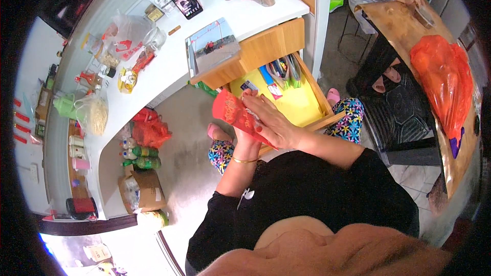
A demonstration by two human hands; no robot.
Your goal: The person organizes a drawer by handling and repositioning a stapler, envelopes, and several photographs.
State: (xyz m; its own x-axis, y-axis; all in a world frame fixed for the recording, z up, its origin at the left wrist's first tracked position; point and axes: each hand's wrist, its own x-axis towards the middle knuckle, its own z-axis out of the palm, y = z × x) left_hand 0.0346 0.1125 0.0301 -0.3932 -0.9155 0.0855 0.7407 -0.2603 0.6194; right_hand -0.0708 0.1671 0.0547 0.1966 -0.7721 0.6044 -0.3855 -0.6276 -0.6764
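Note:
A red paper envelope [230, 108] with gold markings is tilted between my two hands, over the front of an open wooden drawer [313, 86]. Under the envelope, my left hand [247, 137] grips it from below; most of its palm is hidden, and some fingertips show past the far edge. My right hand [275, 120] lies across the envelope's upper face with its fingers stretched out and its thumb apart. Inside the yellow-lined drawer are a blue box [266, 75] and pouches [281, 71] filled with small things.
On the white counter [169, 56] stand a phone [185, 1], a picture booklet [211, 43], jars and plastic bags. Beneath it are bottles [147, 157], a red bag [152, 130] and a cardboard box [146, 191]. To the right, another person sits by a table holding a red plastic bag [442, 76].

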